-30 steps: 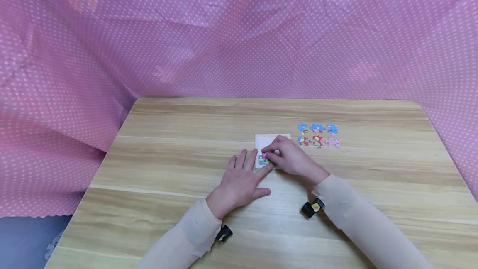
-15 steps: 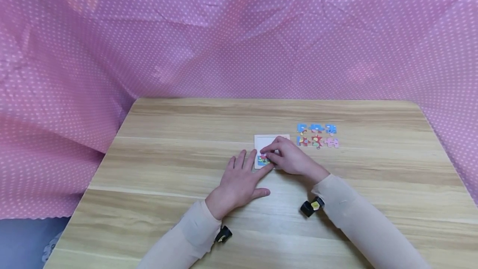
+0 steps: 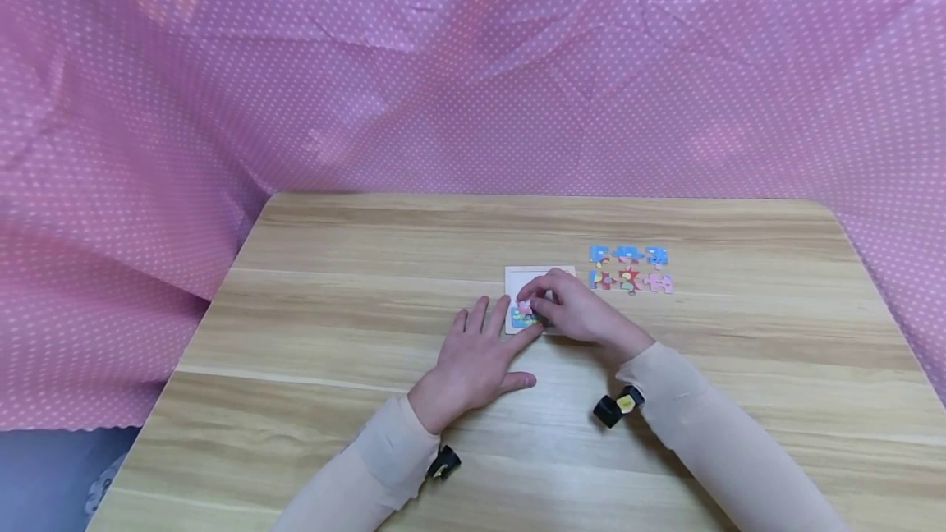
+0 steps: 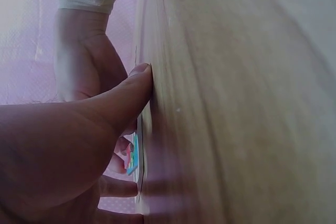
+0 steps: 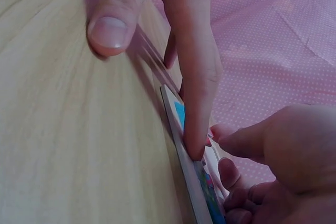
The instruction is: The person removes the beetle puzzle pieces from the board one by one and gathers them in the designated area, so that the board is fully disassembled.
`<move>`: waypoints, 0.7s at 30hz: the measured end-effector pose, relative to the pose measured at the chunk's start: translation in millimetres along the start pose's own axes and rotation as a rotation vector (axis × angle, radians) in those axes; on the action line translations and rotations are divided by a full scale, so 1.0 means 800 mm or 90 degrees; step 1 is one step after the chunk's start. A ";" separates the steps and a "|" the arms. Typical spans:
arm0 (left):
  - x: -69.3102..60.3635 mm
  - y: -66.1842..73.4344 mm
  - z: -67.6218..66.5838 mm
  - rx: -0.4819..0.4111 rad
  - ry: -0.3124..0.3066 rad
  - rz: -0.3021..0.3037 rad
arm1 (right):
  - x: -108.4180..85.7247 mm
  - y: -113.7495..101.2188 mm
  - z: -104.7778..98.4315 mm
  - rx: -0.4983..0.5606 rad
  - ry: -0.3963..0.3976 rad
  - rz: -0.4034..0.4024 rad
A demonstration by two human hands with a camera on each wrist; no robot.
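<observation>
- The puzzle tray (image 3: 526, 276), pale-rimmed with a white bed, lies flat on the wood-grained table (image 3: 355, 269), and everything else can be placed from it.
- The person's left hand (image 3: 473, 368) spreads wide on the near left side of the tray, fingers straight and apart; the index fingertip rests on the tray's near rim and the middle fingertip reaches its left rim, while the thumb points off to the right over the tabletop, on the near side of the tray.
- The right hand (image 3: 580, 312) comes over the tray from its right, fingers bent, thumb and index finger narrowed on a small pink piece (image 3: 525, 307) at the tray's near left part (from where I stand I cannot tell whether that piece sits fully down).
- Just on the near side of the pink piece, inside the tray's near left corner, shows a blue-and-green picture patch (image 3: 521, 319), partly hidden by fingers.
- To the right of the tray, apart from it, loose pieces lie in two rows of three: a mostly blue far row (image 3: 628, 254), and a near row (image 3: 629, 279) with red, yellow and pink.
- Beyond the tray, past the table's far edge, hangs a pink cloth (image 3: 473, 64) with white dots.
</observation>
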State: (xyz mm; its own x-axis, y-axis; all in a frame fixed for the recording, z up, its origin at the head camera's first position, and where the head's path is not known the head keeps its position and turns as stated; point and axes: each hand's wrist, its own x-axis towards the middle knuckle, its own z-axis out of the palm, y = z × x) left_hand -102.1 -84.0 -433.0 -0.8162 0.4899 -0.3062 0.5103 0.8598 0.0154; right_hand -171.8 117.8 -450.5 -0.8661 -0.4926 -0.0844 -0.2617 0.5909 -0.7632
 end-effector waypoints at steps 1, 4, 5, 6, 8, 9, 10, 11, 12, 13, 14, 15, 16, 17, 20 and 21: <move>0.000 0.000 0.000 0.000 -0.002 0.000 | 0.000 -0.001 0.000 0.005 -0.001 0.002; 0.000 0.000 -0.001 0.001 -0.007 0.000 | 0.001 -0.002 0.000 0.019 0.004 0.006; -0.001 0.000 -0.001 0.001 -0.008 0.000 | 0.001 -0.001 0.000 0.023 0.007 0.004; -0.001 -0.001 -0.001 0.002 -0.007 0.000 | 0.001 -0.001 0.001 0.028 0.011 0.003; -0.001 0.000 -0.002 0.004 -0.008 0.000 | 0.001 0.000 0.001 0.043 0.014 0.007; -0.001 0.000 -0.002 0.005 -0.008 -0.001 | 0.001 0.000 0.002 0.050 0.014 0.010; -0.001 0.000 -0.002 0.007 -0.006 -0.001 | 0.001 0.000 0.002 0.058 0.014 0.015; -0.001 0.000 -0.003 0.008 -0.005 -0.001 | 0.001 0.000 0.002 0.065 0.014 0.020; -0.001 0.000 -0.003 0.009 -0.005 -0.002 | 0.002 0.000 0.002 0.070 0.014 0.026; -0.001 0.000 -0.003 0.009 -0.007 -0.002 | 0.002 0.000 0.002 0.075 0.013 0.031; -0.001 0.000 -0.003 0.010 -0.007 -0.002 | 0.002 -0.001 0.002 0.079 0.013 0.037; -0.001 0.000 -0.004 0.009 -0.007 -0.002 | 0.002 -0.001 0.003 0.080 0.014 0.040; -0.001 0.000 -0.004 0.007 -0.008 -0.002 | 0.002 -0.001 0.002 0.082 0.016 0.043; -0.001 0.000 -0.004 0.005 -0.008 -0.002 | 0.001 -0.001 0.002 0.084 0.017 0.046; -0.001 0.000 -0.004 0.002 -0.006 -0.001 | 0.000 -0.001 0.002 0.104 0.024 0.048; -0.001 0.000 -0.003 0.000 -0.004 0.000 | 0.000 -0.001 0.001 0.115 0.027 0.051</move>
State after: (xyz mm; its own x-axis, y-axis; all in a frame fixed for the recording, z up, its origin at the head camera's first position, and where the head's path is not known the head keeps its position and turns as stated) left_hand -102.2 -83.7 -430.1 -0.8145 0.4887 -0.3127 0.5103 0.8599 0.0146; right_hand -170.9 116.8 -450.5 -0.8992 -0.4192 -0.1251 -0.1144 0.5013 -0.8577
